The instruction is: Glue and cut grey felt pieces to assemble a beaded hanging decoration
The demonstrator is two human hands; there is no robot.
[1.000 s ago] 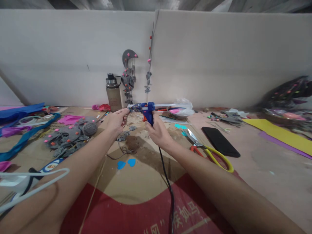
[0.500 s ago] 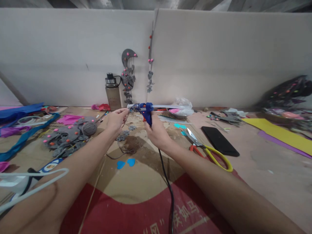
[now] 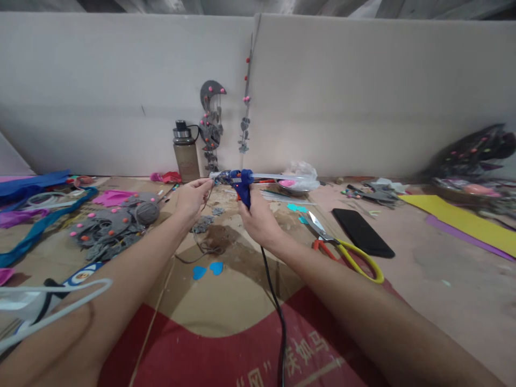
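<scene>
My right hand [image 3: 262, 217] is wrapped round the handle of a blue hot glue gun [image 3: 242, 188]. Its nozzle points left, and a clear glue stick [image 3: 278, 177] juts out of its back end. Right at the nozzle, my left hand [image 3: 193, 198] pinches a grey cord [image 3: 208, 196] between thumb and fingertips; whatever else sits in that pinch is too small to make out. The cord trails down to a loose coil [image 3: 209, 248] on the cardboard. Below lie two blue hearts [image 3: 207, 270] and small grey felt pieces [image 3: 202, 224].
Yellow-handled scissors [image 3: 342, 244] and a black phone [image 3: 363, 232] lie at right. A bottle [image 3: 186, 153] stands by the white wall panel. Grey felt with pompoms [image 3: 108, 226] is heaped at left. The gun's black cable [image 3: 278, 312] runs toward me across the cardboard [image 3: 226, 309].
Both hands and the glue gun keep nearly the same pose. The whole view has shifted very slightly.
</scene>
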